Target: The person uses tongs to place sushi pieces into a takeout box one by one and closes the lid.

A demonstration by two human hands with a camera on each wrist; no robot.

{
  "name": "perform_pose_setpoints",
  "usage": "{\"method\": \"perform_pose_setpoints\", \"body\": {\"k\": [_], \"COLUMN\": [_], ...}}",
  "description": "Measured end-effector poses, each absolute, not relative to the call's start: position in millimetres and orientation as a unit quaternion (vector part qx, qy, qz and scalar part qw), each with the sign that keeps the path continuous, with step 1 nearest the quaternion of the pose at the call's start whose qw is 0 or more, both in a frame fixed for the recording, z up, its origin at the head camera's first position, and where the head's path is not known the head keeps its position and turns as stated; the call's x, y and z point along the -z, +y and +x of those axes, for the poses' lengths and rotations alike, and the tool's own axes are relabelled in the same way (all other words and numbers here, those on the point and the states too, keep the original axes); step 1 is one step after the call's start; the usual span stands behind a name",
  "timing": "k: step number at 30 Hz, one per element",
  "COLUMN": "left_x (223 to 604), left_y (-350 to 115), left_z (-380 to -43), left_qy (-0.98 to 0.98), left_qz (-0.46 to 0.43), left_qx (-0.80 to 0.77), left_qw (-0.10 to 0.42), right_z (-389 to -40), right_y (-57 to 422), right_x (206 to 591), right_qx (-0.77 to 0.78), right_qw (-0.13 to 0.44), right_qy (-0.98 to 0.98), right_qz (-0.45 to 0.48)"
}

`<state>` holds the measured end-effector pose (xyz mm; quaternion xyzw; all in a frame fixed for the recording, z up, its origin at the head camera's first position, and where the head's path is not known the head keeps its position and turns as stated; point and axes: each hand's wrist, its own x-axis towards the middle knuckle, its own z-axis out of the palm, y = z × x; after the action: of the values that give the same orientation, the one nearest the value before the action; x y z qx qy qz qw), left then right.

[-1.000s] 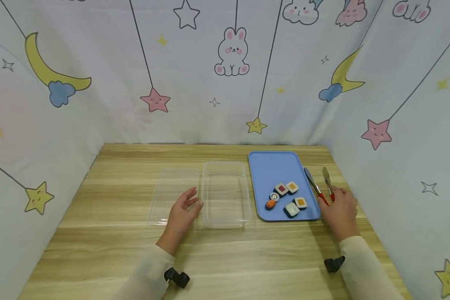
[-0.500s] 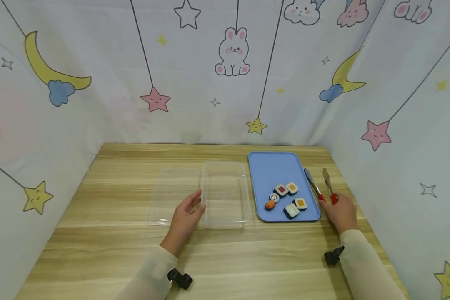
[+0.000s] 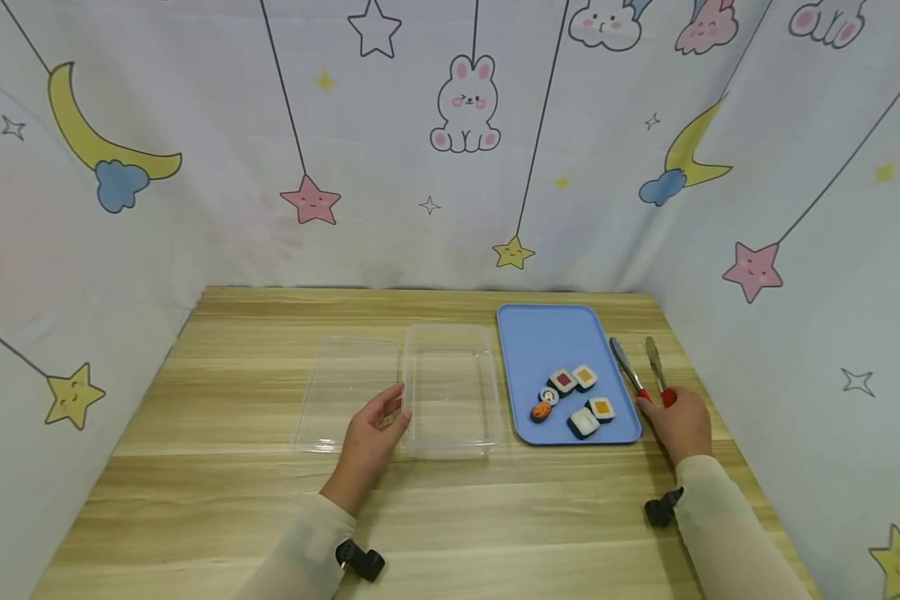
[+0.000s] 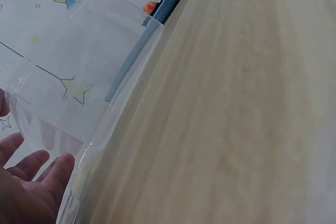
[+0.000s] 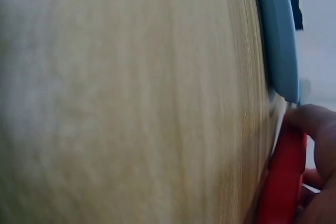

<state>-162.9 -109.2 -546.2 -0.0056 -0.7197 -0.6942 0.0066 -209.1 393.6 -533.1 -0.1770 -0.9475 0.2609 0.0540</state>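
My left hand [image 3: 371,437] rests its relaxed fingertips against the left wall of a clear plastic container [image 3: 450,443]. In the left wrist view, the fingers lie spread beside the container [image 4: 100,40], not curled round it. At the right, my right hand [image 3: 681,423] holds the tongs [image 3: 627,365] by their red handles; their metal arms stand spread apart, pointing away from me. Close up in the right wrist view, the thumb presses along a red tong handle [image 5: 283,177], while the other fingers are mostly hidden. Several toy sushi pieces [image 3: 584,422] lie on the blue tray [image 3: 543,333].
A flat clear lid [image 3: 337,379] lies left of the container. The blue tray sits between the container and the tongs. White printed curtains [image 3: 390,150] hang round the back and sides of the wooden table [image 3: 480,525].
My left hand has moved slightly right, up to the container's side. My right hand has shifted down along the tongs and settled on their red handles. The sushi pieces stay put.
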Motion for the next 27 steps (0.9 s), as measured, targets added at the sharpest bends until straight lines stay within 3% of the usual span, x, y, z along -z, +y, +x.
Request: {"method": "perform_pose_setpoints", "body": {"k": [13, 27], "left_x": [548.8, 548.0], "left_y": [-109.1, -108.0], "left_z": [-163.8, -164.9], "left_qy": [-0.720, -0.712], "left_qz": [-0.012, -0.015], "left_qx": [0.694, 0.702], "left_qw": [0.020, 0.016], "right_z": [-199.6, -158.9], "right_y": [399.6, 433.1], "right_x": [521.3, 491.5], "right_qx": [-0.298, -0.244], "right_qw": [0.073, 0.045], "right_qy": [-0.937, -0.969], "right_qz": [-0.170, 0.018]}}
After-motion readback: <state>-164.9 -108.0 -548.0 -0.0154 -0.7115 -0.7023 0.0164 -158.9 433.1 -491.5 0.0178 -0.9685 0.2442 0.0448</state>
